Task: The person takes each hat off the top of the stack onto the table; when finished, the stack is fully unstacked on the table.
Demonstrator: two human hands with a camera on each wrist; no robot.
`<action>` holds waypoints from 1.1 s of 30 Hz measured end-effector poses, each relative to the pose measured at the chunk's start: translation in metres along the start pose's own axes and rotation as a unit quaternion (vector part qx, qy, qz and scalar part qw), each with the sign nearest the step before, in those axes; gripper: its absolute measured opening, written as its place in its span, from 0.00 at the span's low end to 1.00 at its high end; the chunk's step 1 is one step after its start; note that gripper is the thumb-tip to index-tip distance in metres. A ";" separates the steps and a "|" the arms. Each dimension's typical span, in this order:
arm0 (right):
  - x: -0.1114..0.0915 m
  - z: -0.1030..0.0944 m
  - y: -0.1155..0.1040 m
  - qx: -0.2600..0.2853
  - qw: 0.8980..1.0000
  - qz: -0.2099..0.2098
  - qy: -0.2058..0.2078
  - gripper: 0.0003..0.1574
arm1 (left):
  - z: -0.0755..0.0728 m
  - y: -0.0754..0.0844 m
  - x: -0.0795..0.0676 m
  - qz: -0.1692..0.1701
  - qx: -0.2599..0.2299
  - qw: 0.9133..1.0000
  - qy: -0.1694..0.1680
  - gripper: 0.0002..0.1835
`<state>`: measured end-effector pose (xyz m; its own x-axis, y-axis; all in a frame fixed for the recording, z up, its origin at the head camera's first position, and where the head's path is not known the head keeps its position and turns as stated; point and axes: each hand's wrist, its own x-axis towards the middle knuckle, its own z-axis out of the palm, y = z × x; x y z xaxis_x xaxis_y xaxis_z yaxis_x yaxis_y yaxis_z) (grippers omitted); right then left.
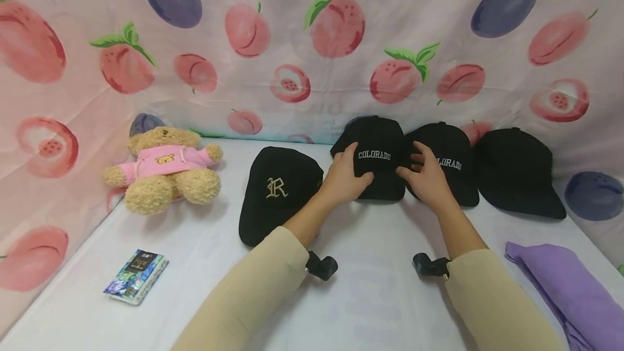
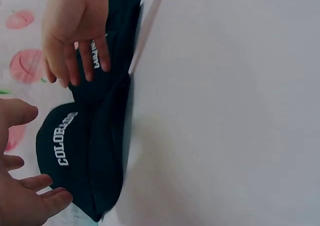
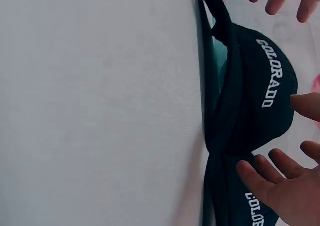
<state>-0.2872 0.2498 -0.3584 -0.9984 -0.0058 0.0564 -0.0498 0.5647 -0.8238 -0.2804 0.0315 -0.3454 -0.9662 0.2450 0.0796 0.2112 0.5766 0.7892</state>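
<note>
A black baseball cap with white COLORADO lettering stands on the white-covered table, its brim toward me. My left hand is at its left side, fingers spread and the thumb over the front near the brim. My right hand is over the gap between this cap and a second black COLORADO cap, covering part of that one's lettering. In the left wrist view, the left fingertips are right by the cap's edge. The right hand's spread fingers overlap the second cap in the right wrist view.
A plain-looking black cap stands at the right end. On the left are a black cap with a gold R, a teddy bear in pink and a tissue pack. Purple folded cloth lies front right. A fruit-print curtain hangs behind.
</note>
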 end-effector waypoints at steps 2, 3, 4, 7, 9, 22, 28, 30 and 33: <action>-0.003 -0.001 -0.002 0.002 1.000 -0.002 0.003 0.54 | 0.000 0.000 -0.007 0.007 -0.002 1.000 -0.012 0.44; -0.005 -0.001 -0.003 0.004 1.000 -0.004 0.004 0.53 | -0.001 0.001 -0.010 0.011 -0.004 1.000 -0.015 0.44; -0.006 -0.001 -0.004 0.005 1.000 -0.006 0.004 0.53 | -0.002 0.002 -0.013 0.015 -0.005 1.000 -0.017 0.44; -0.010 0.000 -0.007 0.008 1.000 -0.010 0.004 0.53 | -0.007 0.005 -0.019 0.028 0.002 0.999 -0.018 0.43; -0.013 0.002 -0.009 0.011 1.000 -0.012 0.003 0.53 | -0.009 0.006 -0.023 0.032 0.013 0.999 -0.018 0.43; -0.022 0.012 -0.029 0.019 0.999 -0.033 -0.011 0.52 | -0.024 -0.002 -0.047 0.071 0.043 0.996 -0.019 0.42; -0.025 0.013 -0.033 0.017 0.999 -0.038 -0.019 0.52 | -0.036 -0.007 -0.056 0.081 0.039 0.996 -0.014 0.42; -0.026 0.014 -0.034 0.019 0.999 -0.041 -0.022 0.52 | -0.038 -0.008 -0.058 0.082 0.036 0.996 -0.011 0.42; -0.027 0.017 -0.038 0.023 0.998 -0.044 -0.026 0.51 | -0.040 -0.008 -0.061 0.083 0.030 0.996 -0.005 0.41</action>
<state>-0.2585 0.2142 -0.3380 -0.9901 -0.0966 0.1018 -0.1374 0.5217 -0.8420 -0.2294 -0.0190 -0.3320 -0.9160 0.3483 0.1989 0.3760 0.5729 0.7283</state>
